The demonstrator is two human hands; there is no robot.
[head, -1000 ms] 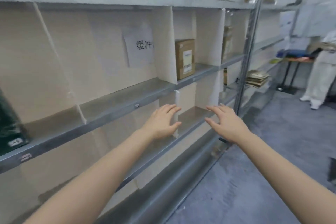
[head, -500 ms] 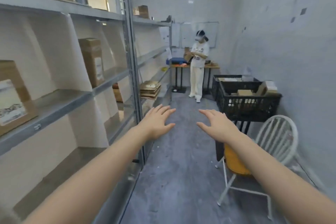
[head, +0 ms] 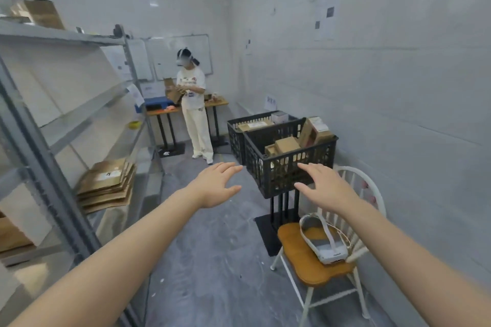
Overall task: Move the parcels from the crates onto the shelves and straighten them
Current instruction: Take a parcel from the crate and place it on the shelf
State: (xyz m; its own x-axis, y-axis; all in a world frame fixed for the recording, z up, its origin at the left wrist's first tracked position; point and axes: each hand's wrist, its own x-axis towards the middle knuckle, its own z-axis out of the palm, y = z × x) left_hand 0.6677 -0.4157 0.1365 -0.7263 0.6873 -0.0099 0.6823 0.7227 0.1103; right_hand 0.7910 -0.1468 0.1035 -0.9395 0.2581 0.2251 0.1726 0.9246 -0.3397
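Before the near crate [head: 289, 164], both hands, left hand [head: 216, 184] and right hand [head: 325, 187], hover spread and empty; best reach over its rim for a top parcel [head: 287, 145].

Left grip [head: 215, 186] and right grip [head: 327, 188] are bare, as are the forearms [head: 127, 255].
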